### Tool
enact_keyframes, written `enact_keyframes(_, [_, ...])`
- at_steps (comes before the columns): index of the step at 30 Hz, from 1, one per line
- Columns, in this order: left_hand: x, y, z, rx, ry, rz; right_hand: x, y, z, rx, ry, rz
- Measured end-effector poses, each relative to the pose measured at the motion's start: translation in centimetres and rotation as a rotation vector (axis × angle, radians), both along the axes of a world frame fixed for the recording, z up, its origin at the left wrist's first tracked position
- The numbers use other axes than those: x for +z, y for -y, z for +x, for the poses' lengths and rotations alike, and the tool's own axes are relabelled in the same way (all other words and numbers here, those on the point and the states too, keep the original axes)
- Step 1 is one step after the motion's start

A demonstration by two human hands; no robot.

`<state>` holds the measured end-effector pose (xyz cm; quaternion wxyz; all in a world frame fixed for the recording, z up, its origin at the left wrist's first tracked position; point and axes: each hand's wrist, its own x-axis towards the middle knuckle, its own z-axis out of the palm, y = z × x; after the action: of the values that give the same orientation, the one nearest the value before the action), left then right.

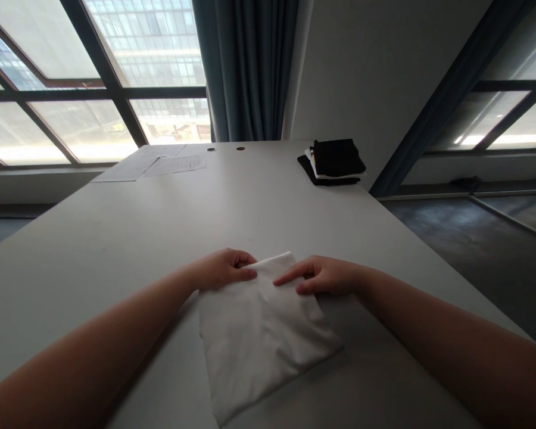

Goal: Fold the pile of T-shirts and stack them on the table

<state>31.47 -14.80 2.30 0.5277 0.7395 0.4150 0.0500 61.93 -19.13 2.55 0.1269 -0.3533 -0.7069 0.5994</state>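
A folded piece of white cloth (263, 339) lies in front of me, with soft creases across its upper layer. Its exact kind does not show. My left hand (223, 269) grips the far left edge, thumb on top and the other fingers curled mostly out of sight. At the far right edge, my right hand (328, 275) has its thumb and index finger on the cloth's upper side. The index finger stretches toward the middle, while the remaining fingers are tucked at or under the edge.
The white table (129, 238) reaches toward the windows. At its far right edge is a stack of folded dark and white fabric (339, 159). Printed paper sheets (134, 164) lie at the far left, near two round holes. A blue curtain (250, 71) hangs behind.
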Motion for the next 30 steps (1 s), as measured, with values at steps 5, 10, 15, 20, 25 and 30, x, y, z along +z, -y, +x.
enact_keyframes(5, [-0.1,0.1,-0.3,0.001,0.036,-0.023,-0.1,0.2,-0.3,-0.109,0.057,-0.022])
enact_keyframes(10, [0.1,0.0,-1.1,-0.001,0.052,-0.002,-0.2,0.3,-0.3,-0.186,0.056,-0.081])
enact_keyframes(15, [0.1,-0.6,-1.0,0.032,-0.044,0.107,0.2,0.1,0.2,-0.2,0.073,-0.022])
enact_keyframes(20, [-0.2,-2.7,1.6,-0.028,-0.099,0.238,0.4,-0.3,0.5,-0.195,0.098,0.094])
enact_keyframes(25, [-0.7,-4.2,3.6,0.02,-0.065,0.427,-0.1,-0.9,1.0,-0.264,0.108,0.135])
enact_keyframes(30, [-1.0,-5.1,3.1,0.133,-0.221,0.645,-0.5,-1.6,1.8,-0.36,0.108,0.192])
